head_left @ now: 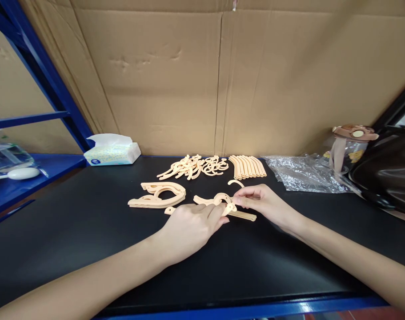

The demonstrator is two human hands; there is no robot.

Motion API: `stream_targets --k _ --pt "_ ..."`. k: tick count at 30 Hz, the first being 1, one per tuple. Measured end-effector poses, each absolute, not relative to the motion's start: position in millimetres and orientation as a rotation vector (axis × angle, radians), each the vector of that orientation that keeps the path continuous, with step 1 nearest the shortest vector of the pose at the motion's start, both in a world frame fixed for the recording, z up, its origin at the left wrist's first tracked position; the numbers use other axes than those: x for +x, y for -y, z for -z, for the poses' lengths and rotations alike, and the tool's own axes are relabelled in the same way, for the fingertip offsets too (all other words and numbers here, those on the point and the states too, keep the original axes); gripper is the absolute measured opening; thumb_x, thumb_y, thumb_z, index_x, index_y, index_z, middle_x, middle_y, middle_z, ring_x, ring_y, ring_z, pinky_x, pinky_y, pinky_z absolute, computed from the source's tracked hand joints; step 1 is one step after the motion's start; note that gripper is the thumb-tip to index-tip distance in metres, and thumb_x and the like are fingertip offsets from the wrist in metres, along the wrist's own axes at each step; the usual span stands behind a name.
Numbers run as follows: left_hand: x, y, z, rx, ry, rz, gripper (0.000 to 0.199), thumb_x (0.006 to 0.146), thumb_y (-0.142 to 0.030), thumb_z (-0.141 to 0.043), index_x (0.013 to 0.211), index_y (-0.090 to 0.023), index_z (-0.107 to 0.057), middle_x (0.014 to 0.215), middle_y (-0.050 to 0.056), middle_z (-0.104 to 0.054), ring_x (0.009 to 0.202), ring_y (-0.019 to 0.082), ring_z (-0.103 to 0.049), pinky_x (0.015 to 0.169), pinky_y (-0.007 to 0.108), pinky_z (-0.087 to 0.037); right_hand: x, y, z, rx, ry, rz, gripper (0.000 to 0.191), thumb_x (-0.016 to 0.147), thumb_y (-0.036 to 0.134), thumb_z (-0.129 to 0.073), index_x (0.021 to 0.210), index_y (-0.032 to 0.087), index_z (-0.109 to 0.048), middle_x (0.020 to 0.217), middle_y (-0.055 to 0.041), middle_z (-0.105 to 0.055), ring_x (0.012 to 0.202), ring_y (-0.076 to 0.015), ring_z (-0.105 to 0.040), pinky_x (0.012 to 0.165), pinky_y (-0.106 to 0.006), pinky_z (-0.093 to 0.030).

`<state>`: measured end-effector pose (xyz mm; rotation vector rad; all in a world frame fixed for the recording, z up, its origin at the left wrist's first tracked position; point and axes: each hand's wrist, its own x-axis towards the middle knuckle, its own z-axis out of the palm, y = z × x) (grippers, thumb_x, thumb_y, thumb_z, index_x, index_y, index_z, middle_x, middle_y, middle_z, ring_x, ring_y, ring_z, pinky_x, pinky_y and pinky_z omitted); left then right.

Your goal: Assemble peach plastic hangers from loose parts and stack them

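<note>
Blk tabletop point(138, 262) fills most of the view, w/ tall cardboard wall point(162, 80) behind it & blue frame point(47, 66) at far L. L forearm comes in from near L; L hand point(189, 226) is palm down, knuckles up, fingers bent & narrow, tips on held assy point(222, 196) approx. centre. R forearm comes from near R; R hand point(265, 202) is turned inward, thumb & index pinched narrow on the R side of same assy, other fingers curled. Assy sits low over tabletop: curved arm to L, ring section mid, straight bar to R; L hand hides part of it. Containers: blk bag point(385, 171) at far R, contents can't tell; tissue pack point(110, 151) far L, white tissue point(107, 139) sticking out the top; clear bottle point(349, 153) w/ brown lid point(354, 132), far R, contents unclear. Crinkled plastic wrap point(310, 175) lies L of bottle. Light tan pcs: hanger-shaped stack point(157, 203) L of the hands; mixed pile point(185, 166) far centre, then hook pile point(215, 166) just R of it, then neat row of bars point(247, 167). White spoon point(24, 173) on blue shelf, far L. Smallest: loose hook point(235, 182), just beyond R fingertips.
</note>
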<state>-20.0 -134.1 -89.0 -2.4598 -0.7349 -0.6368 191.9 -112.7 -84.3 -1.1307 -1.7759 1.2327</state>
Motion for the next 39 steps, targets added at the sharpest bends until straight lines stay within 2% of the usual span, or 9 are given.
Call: stream_targets --k 14,22,26,29,31,33,35,37,39 --pt "-19.7 137.9 82.0 -2.609 0.92 0.602 0.029 0.098 -0.03 -0.03 0.088 -0.016 -0.054 0.062 -0.001 -0.064 0.048 0.014 -0.059 0.045 0.023 -0.031 193.8 113.0 79.8 -1.122 1.942 -0.988 0.025 0.081 0.041 -0.06 0.078 0.018 -0.068 0.074 -0.0003 -0.063 0.067 -0.013 -0.054 0.063 -0.026 -0.041" --pt "-18.3 141.7 75.0 -2.792 1.183 0.517 0.019 0.091 -0.027 -0.041 0.081 -0.018 -0.055 0.057 -0.003 -0.06 0.047 0.013 -0.054 0.044 0.023 -0.024 189.9 118.7 79.9 -1.12 2.028 -0.82 0.021 0.084 0.038 -0.058 0.078 0.019 -0.067 0.073 0.0 -0.062 0.066 -0.0129 -0.05 0.058 -0.025 -0.037" --pt "-19.2 140.9 69.3 -3.208 1.555 0.586 0.019 0.088 -0.033 -0.047 0.078 -0.02 -0.056 0.063 -0.004 -0.062 0.053 0.012 -0.057 0.048 0.021 -0.036 183.6 127.2 78.5 -1.001 2.157 -0.806 0.019 0.087 0.035 -0.055 0.079 0.02 -0.065 0.079 -0.0004 -0.062 0.071 -0.0131 -0.053 0.064 -0.026 -0.041" --pt "-20.8 136.4 66.3 -3.586 1.807 0.708 0.025 0.088 -0.042 -0.047 0.085 -0.019 -0.055 0.076 0.0 -0.066 0.061 0.012 -0.061 0.051 0.02 -0.044 182.3 131.9 78.6 -0.938 2.179 -0.822 0.02 0.089 0.035 -0.052 0.105 0.024 -0.059 0.084 -0.0001 -0.062 0.073 -0.013 -0.055 0.068 -0.026 -0.045" --pt "-22.6 132.1 63.7 -3.678 1.971 0.838 0.027 0.086 -0.044 -0.05 0.085 -0.017 -0.053 0.08 0.002 -0.066 0.063 0.012 -0.062 0.049 0.02 -0.046 183.5 132.5 80.1 -0.936 2.159 -0.783 0.047 0.09 0.034 -0.051 0.133 0.027 -0.035 0.086 0.001 -0.062 0.072 -0.0127 -0.055 0.068 -0.027 -0.046" --pt "-25.3 127.5 60.4 -3.665 2.098 1.03 0.027 0.084 -0.043 -0.054 0.082 -0.016 -0.051 0.08 0.003 -0.066 0.064 0.013 -0.062 0.047 0.019 -0.047 185.7 131.0 82.1 -0.95 2.173 -0.691 0.063 0.09 0.033 -0.051 0.141 0.027 -0.015 0.085 0.0017 -0.063 0.071 -0.0129 -0.055 0.07 -0.028 -0.046" --pt "-28.6 123.1 57.0 -3.604 2.174 1.224 0.027 0.083 -0.041 -0.056 0.079 -0.015 -0.05 0.08 0.004 -0.065 0.065 0.013 -0.062 0.048 0.02 -0.048 187.7 128.2 84.1 -0.967 2.244 -0.56 0.05 0.089 0.031 -0.052 0.134 0.026 -0.031 0.086 0.0007 -0.062 0.074 -0.0133 -0.056 0.071 -0.028 -0.046" --pt "-31.9 119.1 54.6 -3.522 2.219 1.375 0.025 0.084 -0.039 -0.056 0.079 -0.015 -0.05 0.082 0.004 -0.065 0.066 0.013 -0.063 0.05 0.021 -0.05 188.9 125.6 85.3 -0.996 2.346 -0.422 0.021 0.089 0.031 -0.053 0.109 0.025 -0.054 0.086 -0.0005 -0.062 0.076 -0.014 -0.056 0.069 -0.027 -0.044" --pt "-34.5 115.9 53.8 -3.443 2.273 1.436 0.023 0.085 -0.037 -0.056 0.081 -0.015 -0.049 0.086 0.004 -0.064 0.067 0.014 -0.064 0.051 0.023 -0.052 189.2 123.8 85.5 -1.029 2.43 -0.318 0.011 0.089 0.032 -0.053 0.087 0.022 -0.059 0.086 -0.001 -0.061 0.077 -0.0143 -0.056 0.068 -0.026 -0.043"
